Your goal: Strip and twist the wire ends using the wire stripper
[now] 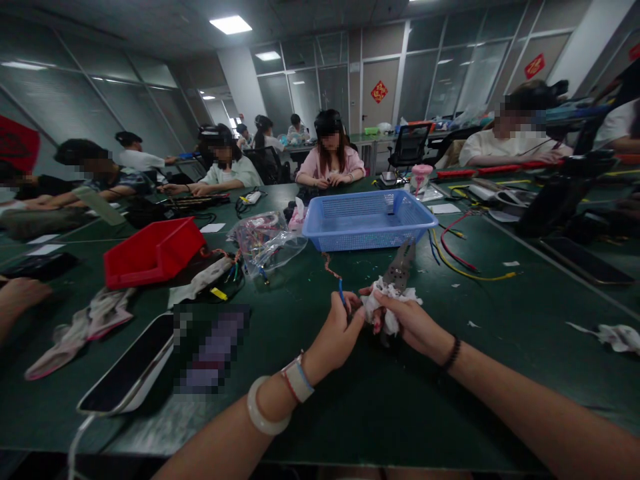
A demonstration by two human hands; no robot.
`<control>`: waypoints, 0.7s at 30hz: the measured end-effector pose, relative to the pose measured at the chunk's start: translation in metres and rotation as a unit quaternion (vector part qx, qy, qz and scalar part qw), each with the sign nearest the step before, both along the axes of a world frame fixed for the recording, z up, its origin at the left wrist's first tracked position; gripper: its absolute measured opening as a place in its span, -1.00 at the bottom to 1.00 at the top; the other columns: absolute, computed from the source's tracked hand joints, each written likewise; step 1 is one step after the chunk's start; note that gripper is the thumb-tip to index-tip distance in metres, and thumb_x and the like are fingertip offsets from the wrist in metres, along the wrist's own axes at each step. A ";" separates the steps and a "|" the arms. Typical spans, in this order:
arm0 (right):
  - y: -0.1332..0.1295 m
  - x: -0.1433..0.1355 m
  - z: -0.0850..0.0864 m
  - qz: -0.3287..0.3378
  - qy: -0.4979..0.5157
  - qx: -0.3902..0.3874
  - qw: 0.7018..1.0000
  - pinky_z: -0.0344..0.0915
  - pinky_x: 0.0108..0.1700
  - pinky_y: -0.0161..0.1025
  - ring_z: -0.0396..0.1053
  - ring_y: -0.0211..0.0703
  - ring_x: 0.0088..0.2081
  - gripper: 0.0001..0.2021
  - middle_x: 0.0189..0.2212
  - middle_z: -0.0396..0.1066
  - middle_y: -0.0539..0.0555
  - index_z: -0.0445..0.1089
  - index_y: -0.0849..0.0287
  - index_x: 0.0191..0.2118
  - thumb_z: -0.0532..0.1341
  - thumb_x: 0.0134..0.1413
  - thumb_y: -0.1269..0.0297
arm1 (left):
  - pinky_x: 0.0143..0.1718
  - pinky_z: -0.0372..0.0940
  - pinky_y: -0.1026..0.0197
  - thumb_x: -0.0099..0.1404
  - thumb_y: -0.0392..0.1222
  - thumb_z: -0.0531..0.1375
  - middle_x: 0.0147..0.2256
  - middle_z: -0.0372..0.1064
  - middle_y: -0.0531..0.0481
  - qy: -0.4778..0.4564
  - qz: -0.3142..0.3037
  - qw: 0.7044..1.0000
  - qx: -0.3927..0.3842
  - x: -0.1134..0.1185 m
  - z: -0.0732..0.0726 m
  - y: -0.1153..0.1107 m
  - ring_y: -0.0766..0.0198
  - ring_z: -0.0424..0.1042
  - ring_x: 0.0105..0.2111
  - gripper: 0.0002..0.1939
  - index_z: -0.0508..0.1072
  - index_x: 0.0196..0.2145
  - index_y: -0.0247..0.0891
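Note:
My left hand (340, 330) is closed around a short blue wire (341, 291) that stands up from the fingers. Bare twisted copper (331, 269) shows beyond it, bending toward the blue basket. In my right hand (415, 321) is a wire stripper (400, 265), its grey jaws pointing up and away from me. Crumpled white tissue (407, 293) is wrapped about the handles, under the fingers. The two hands meet in front of my body, with the left fingertips close against the tissue; whether they touch the tool is hidden.
Ahead stands a blue plastic basket (370, 237). To the left are a red bin (150, 257), a clear bag of wires (265, 243), gloves (83, 330) and a phone (130, 363). Loose coloured wires (457, 263) lie on the right. Several people sit around the green table (450, 427).

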State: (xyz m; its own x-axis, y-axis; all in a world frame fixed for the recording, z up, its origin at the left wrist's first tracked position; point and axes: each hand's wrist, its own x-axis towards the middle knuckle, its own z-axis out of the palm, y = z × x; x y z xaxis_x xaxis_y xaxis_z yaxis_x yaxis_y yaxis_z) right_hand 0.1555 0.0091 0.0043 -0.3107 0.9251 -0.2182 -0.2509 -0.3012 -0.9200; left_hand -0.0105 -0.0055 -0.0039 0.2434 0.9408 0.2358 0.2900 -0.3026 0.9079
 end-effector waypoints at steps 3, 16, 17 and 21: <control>0.006 0.008 0.004 -0.007 -0.020 0.026 0.999 0.32 -0.47 -0.31 0.36 -0.27 -0.57 -0.62 -0.60 0.41 0.00 0.41 0.22 -0.19 0.23 0.03 -0.01 | -0.09 0.15 0.17 0.45 -0.12 -0.15 -0.25 0.20 -0.04 -0.013 0.005 1.000 0.010 -0.004 0.002 0.003 0.24 0.25 -0.21 -0.79 0.20 -0.23 -0.23; 0.035 0.039 0.008 -0.109 -0.233 0.174 0.951 -0.03 -0.67 -0.38 0.09 -0.37 -0.69 -0.58 -0.72 0.17 -0.13 0.37 0.19 -0.32 0.21 -0.02 -0.13 | -0.23 0.20 0.22 0.38 -0.11 0.01 -0.34 0.24 0.00 -0.132 -0.043 0.988 -0.074 -0.006 0.001 0.019 0.27 0.28 -0.33 -0.78 0.35 -0.17 -0.28; 0.037 0.042 0.009 -0.107 -0.237 0.178 0.949 -0.03 -0.66 -0.38 0.10 -0.37 -0.68 -0.58 -0.71 0.17 -0.13 0.36 0.19 -0.32 0.21 -0.02 -0.13 | -0.24 0.20 0.22 0.37 -0.12 0.02 -0.34 0.25 0.00 -0.148 -0.053 0.984 -0.089 -0.006 0.000 0.020 0.28 0.28 -0.34 -0.77 0.34 -0.14 -0.29; 0.045 0.050 0.009 -0.078 -0.266 0.185 0.943 -0.01 -0.64 -0.36 0.11 -0.35 -0.68 -0.61 -0.72 0.18 -0.12 0.32 0.18 -0.35 0.20 0.00 -0.11 | -0.45 0.13 0.30 0.34 -0.13 0.05 -0.41 0.24 0.06 -0.198 -0.090 0.965 -0.147 -0.004 -0.004 0.022 0.39 0.17 -0.52 -0.78 0.29 -0.12 -0.28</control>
